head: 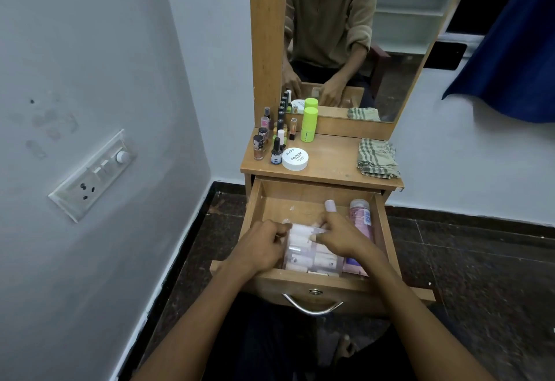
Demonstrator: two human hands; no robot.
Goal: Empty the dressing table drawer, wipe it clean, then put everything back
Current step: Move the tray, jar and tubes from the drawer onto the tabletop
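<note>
The wooden drawer (255,200) of the dressing table is pulled open. Inside lies a clear plastic box (303,253) of white and pink items. My left hand (259,248) grips its left side and my right hand (339,236) grips its right side, fingers curled over the top edge. A pink bottle (360,215) lies along the drawer's right wall, and a small pale tube (330,205) sits behind my right hand. Part of the box is hidden under my hands.
On the table top stand several nail polish bottles (271,137), a white round jar (295,159), a green tube (309,125) and a folded checked cloth (377,158). A mirror (360,35) rises behind. A switch panel (93,175) is on the left wall.
</note>
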